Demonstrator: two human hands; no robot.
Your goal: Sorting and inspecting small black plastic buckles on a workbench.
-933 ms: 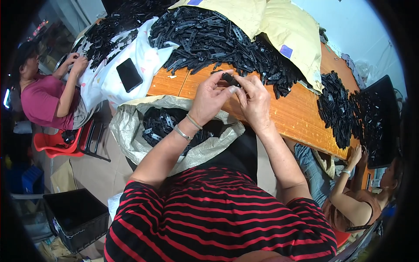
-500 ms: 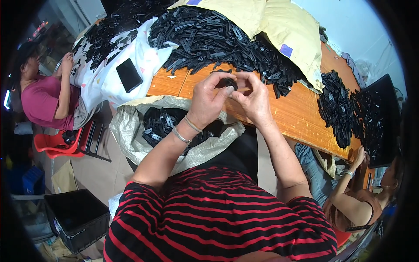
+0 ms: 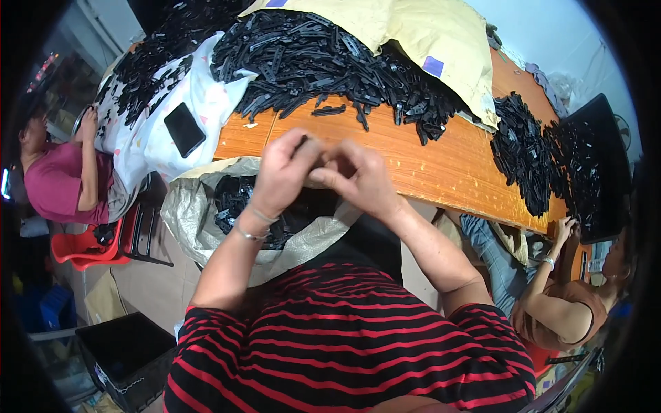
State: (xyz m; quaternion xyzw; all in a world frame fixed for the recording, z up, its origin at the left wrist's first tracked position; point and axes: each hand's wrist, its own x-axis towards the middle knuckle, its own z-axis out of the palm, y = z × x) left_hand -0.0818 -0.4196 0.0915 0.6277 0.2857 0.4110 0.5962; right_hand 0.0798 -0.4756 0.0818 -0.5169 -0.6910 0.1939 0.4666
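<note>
Both my hands are close together above the woven sack (image 3: 189,213), near the table's front edge. My left hand (image 3: 281,172) is closed round a small black plastic part (image 3: 301,142), whose end shows between the fingers. My right hand (image 3: 361,177) has its fingers curled in a pinch against the left fingertips; whatever they grip is hidden and slightly blurred. Below the hands, the sack holds many black plastic pieces (image 3: 231,199). Beyond them, a large heap of slim black plastic parts (image 3: 310,58) covers the wooden table (image 3: 434,172), with a few loose parts (image 3: 329,110) at its near edge.
A dark phone (image 3: 184,129) lies on a white patterned cloth (image 3: 148,151) at left. Yellowish paper sacks (image 3: 441,41) rest over the heap. More parts (image 3: 520,151) lie at right, beside a black tray (image 3: 606,165). Co-workers sit at both sides; a black crate (image 3: 127,354) stands lower left.
My hands have moved left and toward me, from the table's edge to over the sack. The black part is now mostly covered by my fingers. The whole view has shifted slightly.
</note>
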